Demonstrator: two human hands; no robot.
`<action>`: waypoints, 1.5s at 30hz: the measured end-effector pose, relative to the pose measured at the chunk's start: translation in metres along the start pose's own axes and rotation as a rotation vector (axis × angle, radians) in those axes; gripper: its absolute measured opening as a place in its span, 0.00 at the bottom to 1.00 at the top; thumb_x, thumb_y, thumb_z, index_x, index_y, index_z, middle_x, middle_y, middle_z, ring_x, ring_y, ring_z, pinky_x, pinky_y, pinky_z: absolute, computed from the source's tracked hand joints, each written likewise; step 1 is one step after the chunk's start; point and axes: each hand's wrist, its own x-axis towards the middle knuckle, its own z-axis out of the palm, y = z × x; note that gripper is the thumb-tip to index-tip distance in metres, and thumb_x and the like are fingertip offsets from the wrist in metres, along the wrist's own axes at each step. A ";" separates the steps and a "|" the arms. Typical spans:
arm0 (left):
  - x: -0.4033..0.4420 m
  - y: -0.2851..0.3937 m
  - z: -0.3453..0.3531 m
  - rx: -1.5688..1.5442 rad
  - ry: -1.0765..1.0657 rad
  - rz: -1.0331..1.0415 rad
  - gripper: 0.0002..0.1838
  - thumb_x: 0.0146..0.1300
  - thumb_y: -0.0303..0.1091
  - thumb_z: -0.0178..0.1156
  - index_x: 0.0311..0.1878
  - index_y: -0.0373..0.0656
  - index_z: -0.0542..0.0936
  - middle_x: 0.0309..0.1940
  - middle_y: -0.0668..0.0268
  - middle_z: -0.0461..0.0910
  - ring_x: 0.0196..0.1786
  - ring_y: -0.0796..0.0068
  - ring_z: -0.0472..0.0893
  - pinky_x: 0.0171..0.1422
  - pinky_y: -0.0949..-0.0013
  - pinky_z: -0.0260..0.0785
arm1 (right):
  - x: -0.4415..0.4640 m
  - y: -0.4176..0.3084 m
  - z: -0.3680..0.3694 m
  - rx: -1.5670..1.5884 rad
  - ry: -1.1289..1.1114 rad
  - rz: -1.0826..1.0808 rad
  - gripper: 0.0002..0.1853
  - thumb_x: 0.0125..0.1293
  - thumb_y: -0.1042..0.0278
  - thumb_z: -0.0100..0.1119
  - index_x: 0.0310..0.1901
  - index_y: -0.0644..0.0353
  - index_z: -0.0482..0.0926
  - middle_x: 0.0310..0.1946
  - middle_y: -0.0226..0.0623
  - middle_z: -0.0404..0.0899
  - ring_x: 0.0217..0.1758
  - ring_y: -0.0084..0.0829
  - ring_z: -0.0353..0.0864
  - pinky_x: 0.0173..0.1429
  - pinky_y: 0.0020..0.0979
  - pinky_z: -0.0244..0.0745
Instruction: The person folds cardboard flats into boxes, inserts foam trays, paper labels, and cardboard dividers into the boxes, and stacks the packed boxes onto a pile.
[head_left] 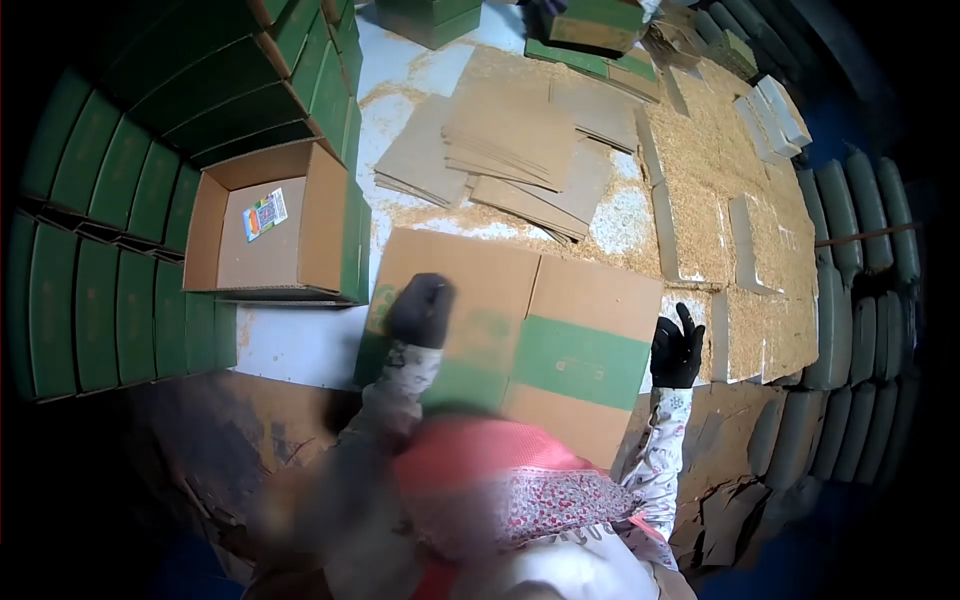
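A brown cardboard box piece with a green band (590,295) lies in front of me at the near edge of the white table, a seam running across its middle. My left hand (420,310), in a black glove, is over its left part; motion smears the fingers, and whether it touches the cardboard I cannot tell. Beside the right edge of the cardboard is my right hand (680,347), also black-gloved, fingers apart and nothing visible in it. Both forearms wear white patterned sleeves. A pink hat or cloth (490,450) hides the cardboard's near part.
At the left stands an open box (240,250) with a colourful leaflet inside, next to stacked green boxes (100,300). Flat cardboard sheets (510,120) lie beyond my cardboard. Blocks covered in shavings (700,230) line the right, with filled bags (840,210) behind. Another green box (600,25) is at the far end.
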 end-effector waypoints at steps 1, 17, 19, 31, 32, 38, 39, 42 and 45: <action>0.004 0.006 0.018 -0.052 0.040 0.052 0.15 0.48 0.32 0.59 0.39 0.37 0.71 0.34 0.58 0.73 0.40 0.63 0.74 0.45 0.67 0.66 | 0.001 -0.005 0.052 -0.017 0.015 0.084 0.21 0.63 0.59 0.41 0.53 0.65 0.62 0.44 0.48 0.71 0.43 0.40 0.72 0.51 0.37 0.66; 0.001 0.148 0.015 0.276 -0.173 1.259 0.12 0.39 0.44 0.59 0.24 0.48 0.74 0.18 0.71 0.68 0.22 0.73 0.69 0.33 0.61 0.61 | -0.022 -0.042 0.044 -1.046 -0.657 0.625 0.26 0.53 0.62 0.54 0.52 0.66 0.64 0.44 0.40 0.71 0.45 0.30 0.72 0.46 0.30 0.68; -0.024 0.133 0.030 0.183 -0.180 1.287 0.11 0.39 0.43 0.59 0.24 0.49 0.74 0.17 0.70 0.67 0.23 0.73 0.70 0.26 0.66 0.60 | -0.008 -0.018 0.152 -0.944 -0.950 0.505 0.27 0.53 0.61 0.55 0.53 0.65 0.62 0.45 0.40 0.71 0.46 0.28 0.70 0.48 0.29 0.67; -0.041 0.166 -0.059 0.582 -0.740 1.327 0.23 0.44 0.54 0.53 0.36 0.44 0.70 0.22 0.66 0.68 0.26 0.69 0.70 0.29 0.64 0.64 | 0.071 -0.038 0.202 -1.219 -0.559 0.009 0.33 0.51 0.70 0.50 0.61 0.58 0.51 0.61 0.42 0.52 0.61 0.31 0.56 0.53 0.28 0.64; -0.041 0.165 -0.069 0.714 -0.783 1.239 0.26 0.44 0.56 0.53 0.39 0.43 0.69 0.23 0.65 0.69 0.27 0.68 0.71 0.31 0.64 0.64 | 0.086 -0.059 0.200 -1.243 -0.472 0.000 0.33 0.48 0.74 0.48 0.60 0.58 0.53 0.61 0.43 0.52 0.62 0.33 0.56 0.53 0.29 0.64; 0.009 0.175 -0.060 1.141 -0.519 0.852 0.46 0.41 0.67 0.50 0.57 0.39 0.61 0.42 0.50 0.71 0.37 0.56 0.74 0.42 0.60 0.67 | 0.065 -0.059 0.198 -2.334 -0.523 -0.863 0.15 0.41 0.74 0.54 0.36 0.56 0.74 0.36 0.45 0.73 0.36 0.41 0.74 0.42 0.31 0.70; 0.018 0.172 -0.048 1.030 -0.429 0.953 0.45 0.41 0.64 0.52 0.57 0.40 0.60 0.46 0.50 0.67 0.42 0.54 0.70 0.47 0.57 0.62 | 0.063 -0.056 0.187 -2.222 -0.626 -0.718 0.12 0.41 0.72 0.55 0.33 0.55 0.74 0.32 0.42 0.74 0.34 0.39 0.74 0.40 0.32 0.70; 0.032 0.127 0.017 0.843 -0.478 0.977 0.42 0.41 0.55 0.58 0.58 0.42 0.59 0.58 0.48 0.53 0.58 0.47 0.58 0.61 0.49 0.46 | 0.075 -0.032 0.204 -2.259 -0.721 -0.104 0.09 0.44 0.68 0.55 0.30 0.55 0.77 0.26 0.42 0.76 0.30 0.40 0.75 0.37 0.35 0.71; 0.047 0.128 0.032 0.931 -0.703 0.990 0.30 0.44 0.44 0.58 0.52 0.42 0.66 0.52 0.51 0.63 0.56 0.53 0.62 0.62 0.50 0.46 | 0.110 0.000 0.217 -2.238 -0.716 -0.141 0.11 0.49 0.61 0.51 0.24 0.60 0.77 0.18 0.44 0.74 0.25 0.41 0.76 0.32 0.36 0.71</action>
